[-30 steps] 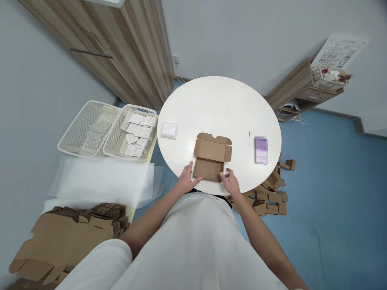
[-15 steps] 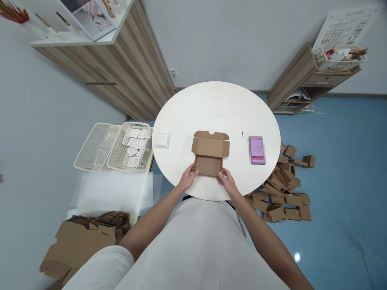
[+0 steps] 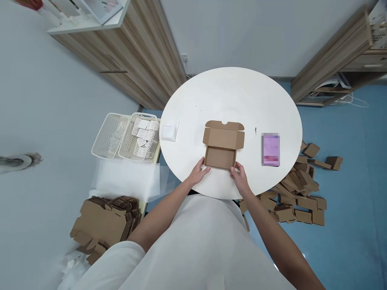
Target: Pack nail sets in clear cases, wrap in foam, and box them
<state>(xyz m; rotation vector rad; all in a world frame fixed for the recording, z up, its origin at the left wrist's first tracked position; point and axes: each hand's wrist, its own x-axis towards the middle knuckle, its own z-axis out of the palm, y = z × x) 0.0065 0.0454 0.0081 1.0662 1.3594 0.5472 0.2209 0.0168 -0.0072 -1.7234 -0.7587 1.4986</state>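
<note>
An open cardboard box lies on the round white table, its lid with side flaps spread out away from me. My left hand is at the box's near left corner, thumb apart from the fingers. At the near right corner, my right hand has its fingers closed on the box's edge. A pink-purple pixelated item lies to the right on the table, and a small white packet to the left.
White baskets, one holding paper slips, stand left of the table. Below them are translucent sheets and stacked flat cardboard. Folded boxes are heaped on the floor at right. Cabinets stand behind.
The whole view has shifted, so the table and box appear further right and slightly higher. My left hand's thumb has come away from the box's inner edge; the box stays open.
</note>
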